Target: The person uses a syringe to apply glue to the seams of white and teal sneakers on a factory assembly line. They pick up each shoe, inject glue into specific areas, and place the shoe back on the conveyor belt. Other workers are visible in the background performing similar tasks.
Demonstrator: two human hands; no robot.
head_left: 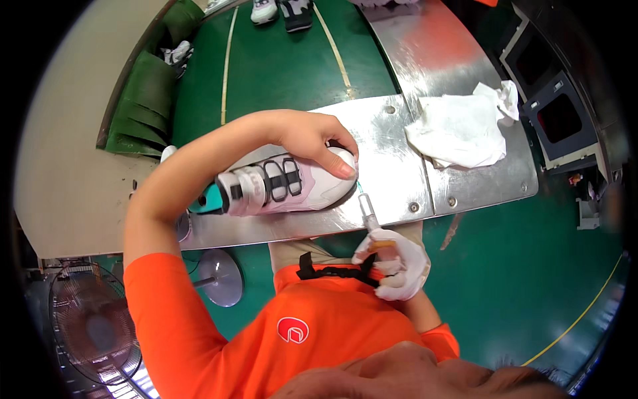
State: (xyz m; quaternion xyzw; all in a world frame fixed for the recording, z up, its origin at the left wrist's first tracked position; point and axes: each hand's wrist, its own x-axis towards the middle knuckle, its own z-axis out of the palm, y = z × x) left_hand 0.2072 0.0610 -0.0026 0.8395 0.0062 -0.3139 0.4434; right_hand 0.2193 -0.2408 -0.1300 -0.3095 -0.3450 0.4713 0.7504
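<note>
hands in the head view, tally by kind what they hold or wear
Shoe: 1, gripped at the toe by the left hand
Syringe: 1, in the right hand
White glove: 1, worn on the right hand
Total: 3

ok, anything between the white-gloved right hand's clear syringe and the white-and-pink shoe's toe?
Nothing visible: the thin green needle of the clear plastic syringe points at the white-and-pink shoe; contact unclear. The thumb of the bare left hand lies close by, on the toe.
</note>
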